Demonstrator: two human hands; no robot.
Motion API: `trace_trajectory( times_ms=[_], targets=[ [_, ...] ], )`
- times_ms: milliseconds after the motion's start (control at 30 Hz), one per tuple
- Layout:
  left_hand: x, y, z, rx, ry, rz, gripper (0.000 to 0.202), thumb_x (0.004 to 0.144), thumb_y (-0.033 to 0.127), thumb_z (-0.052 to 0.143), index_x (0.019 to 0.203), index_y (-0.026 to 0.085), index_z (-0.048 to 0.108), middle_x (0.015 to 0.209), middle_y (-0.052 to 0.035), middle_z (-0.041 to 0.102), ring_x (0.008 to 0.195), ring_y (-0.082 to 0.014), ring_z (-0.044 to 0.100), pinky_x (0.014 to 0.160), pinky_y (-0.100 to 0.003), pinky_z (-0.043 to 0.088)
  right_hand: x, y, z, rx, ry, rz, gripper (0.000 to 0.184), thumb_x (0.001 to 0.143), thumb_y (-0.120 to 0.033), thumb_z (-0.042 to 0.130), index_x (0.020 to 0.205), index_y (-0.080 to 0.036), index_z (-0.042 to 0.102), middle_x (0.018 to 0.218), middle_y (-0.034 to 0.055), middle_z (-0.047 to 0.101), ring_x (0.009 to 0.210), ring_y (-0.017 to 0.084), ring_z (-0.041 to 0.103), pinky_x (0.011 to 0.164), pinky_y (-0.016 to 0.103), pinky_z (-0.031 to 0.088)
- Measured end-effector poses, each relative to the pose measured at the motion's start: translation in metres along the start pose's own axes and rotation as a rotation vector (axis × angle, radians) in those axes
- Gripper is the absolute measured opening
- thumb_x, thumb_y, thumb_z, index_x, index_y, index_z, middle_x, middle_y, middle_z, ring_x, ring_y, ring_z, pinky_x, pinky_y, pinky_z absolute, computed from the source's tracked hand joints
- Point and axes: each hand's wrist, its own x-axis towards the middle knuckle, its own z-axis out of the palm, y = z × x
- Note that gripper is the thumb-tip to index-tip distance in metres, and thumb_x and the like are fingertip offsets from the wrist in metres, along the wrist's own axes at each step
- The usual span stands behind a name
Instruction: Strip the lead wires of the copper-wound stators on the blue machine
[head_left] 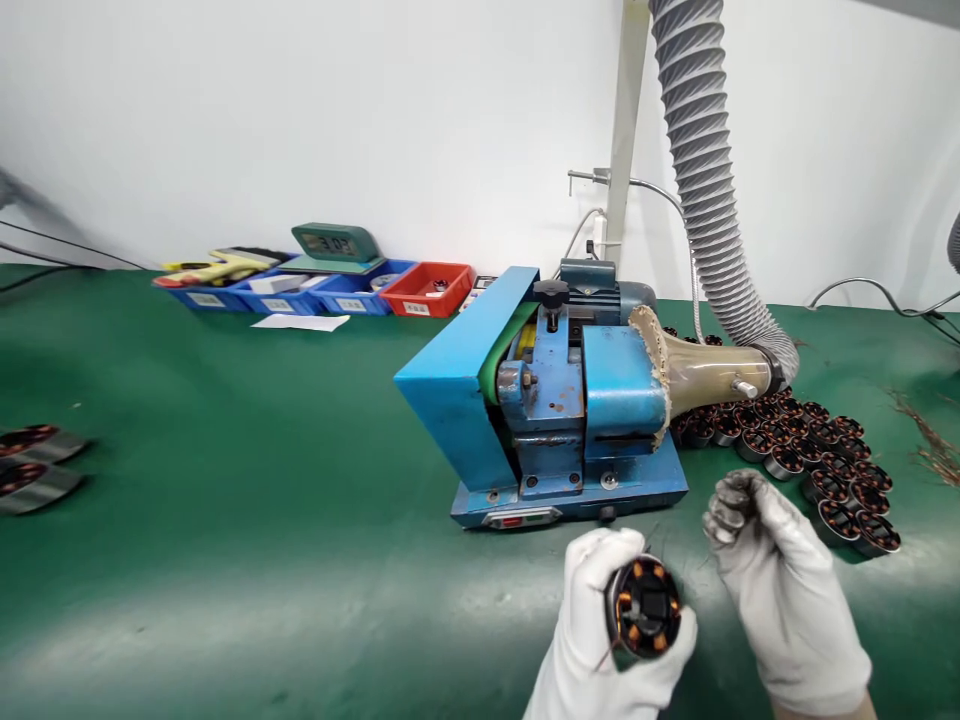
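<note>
Left hand (586, 622) grasps wound stator (645, 606), right hand (784, 590) grip unclear; loose wire (606, 655) at near left could snag glove.

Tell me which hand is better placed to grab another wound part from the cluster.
The right hand, I'd judge: it is nearer the cluster and holds no wound part, though its curled fingers may pinch something small. The left hand already grips a wound part.

Machine (555, 400) on bench (300, 480) — cores (784, 460) right and far left — bins (360, 303) behind, left.
</note>
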Motion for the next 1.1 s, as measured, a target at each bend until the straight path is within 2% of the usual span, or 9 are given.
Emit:
trace_trajectory(
  times_ms=[67, 133, 200, 267, 333, 467, 633, 900, 1100],
  targets=[
    [0.000, -0.006, 0.006, -0.052, 0.058, -0.128, 0.051, 0.069, 0.013, 0.067, 0.115, 0.027, 0.048, 0.111, -0.0050, 0.051, 0.103, -0.0216, 0.056, 0.090, -0.036, 0.049, -0.004, 0.010, 0.000, -0.132, -0.049, -0.041, 0.021, 0.063, -0.036, 0.083, 0.079, -0.023, 0.077, 0.075, 0.0029, 0.076, 0.067, 0.016, 0.069, 0.063, 0.022, 0.056],
    [0.004, -0.013, 0.011, -0.168, 0.072, -0.268, 0.050, 0.068, 0.019, 0.071, 0.113, 0.025, 0.050, 0.111, -0.0056, 0.054, 0.100, -0.0218, 0.060, 0.088, -0.037, 0.051, -0.008, 0.025, 0.005, -0.312, -0.129, -0.054, 0.037, 0.056, -0.035, 0.085, 0.088, -0.021, 0.077, 0.088, 0.0072, 0.078, 0.081, 0.024, 0.072, 0.071, 0.030, 0.058],
    [0.011, -0.018, 0.017, -0.308, 0.092, -0.419, 0.049, 0.070, 0.026, 0.072, 0.113, 0.025, 0.049, 0.110, -0.0058, 0.058, 0.095, -0.0206, 0.063, 0.083, -0.035, 0.054, -0.010, 0.039, 0.013, -0.465, -0.090, -0.083, 0.046, 0.051, -0.031, 0.086, 0.094, -0.021, 0.075, 0.095, 0.0082, 0.077, 0.088, 0.028, 0.072, 0.077, 0.034, 0.058],
    [0.021, -0.020, 0.023, -0.437, 0.161, -0.548, 0.041, 0.075, 0.033, 0.067, 0.110, 0.025, 0.049, 0.104, -0.0056, 0.061, 0.088, -0.0191, 0.066, 0.076, -0.033, 0.056, -0.006, 0.048, 0.023, -0.582, 0.008, -0.109, 0.044, 0.054, -0.028, 0.083, 0.096, -0.019, 0.073, 0.096, 0.0085, 0.077, 0.089, 0.027, 0.072, 0.079, 0.034, 0.058],
    [0.032, -0.019, 0.029, -0.540, 0.237, -0.630, 0.033, 0.078, 0.039, 0.062, 0.105, 0.025, 0.049, 0.098, -0.0051, 0.064, 0.082, -0.0183, 0.067, 0.071, -0.032, 0.057, 0.001, 0.050, 0.031, -0.649, 0.021, -0.110, 0.039, 0.060, -0.030, 0.080, 0.096, -0.017, 0.071, 0.094, 0.0093, 0.078, 0.087, 0.026, 0.072, 0.079, 0.034, 0.058],
    [0.048, -0.020, 0.038, -0.613, 0.247, -0.625, 0.036, 0.074, 0.035, 0.066, 0.103, 0.025, 0.046, 0.098, -0.0047, 0.064, 0.081, -0.0182, 0.068, 0.070, -0.033, 0.058, 0.015, 0.046, 0.043, -0.671, 0.017, -0.112, 0.036, 0.063, -0.035, 0.077, 0.092, -0.016, 0.070, 0.089, 0.0093, 0.078, 0.082, 0.025, 0.073, 0.074, 0.033, 0.058],
    [0.052, -0.029, 0.042, -0.489, 0.186, -0.553, 0.039, 0.077, 0.027, 0.065, 0.109, 0.026, 0.044, 0.096, -0.0040, 0.064, 0.081, -0.0178, 0.068, 0.073, -0.033, 0.056, 0.024, 0.041, 0.049, -0.690, 0.037, -0.137, 0.032, 0.063, -0.037, 0.078, 0.086, -0.016, 0.071, 0.083, 0.0090, 0.078, 0.078, 0.025, 0.073, 0.070, 0.031, 0.058],
    [0.053, -0.029, 0.044, -0.417, 0.150, -0.531, 0.035, 0.080, 0.027, 0.064, 0.110, 0.026, 0.046, 0.099, -0.0051, 0.064, 0.080, -0.0177, 0.069, 0.075, -0.033, 0.057, 0.029, 0.037, 0.047, -0.641, 0.029, -0.111, 0.032, 0.060, -0.037, 0.080, 0.083, -0.016, 0.072, 0.080, 0.0080, 0.078, 0.074, 0.025, 0.073, 0.067, 0.031, 0.059],
    [0.049, -0.024, 0.049, -0.457, 0.224, -0.591, 0.038, 0.076, 0.028, 0.066, 0.108, 0.024, 0.047, 0.097, -0.0051, 0.064, 0.079, -0.0180, 0.068, 0.072, -0.032, 0.057, 0.025, 0.036, 0.036, -0.727, -0.025, -0.110, 0.034, 0.064, -0.038, 0.078, 0.089, -0.016, 0.072, 0.087, 0.0100, 0.078, 0.080, 0.027, 0.072, 0.073, 0.034, 0.058]
  ],
)
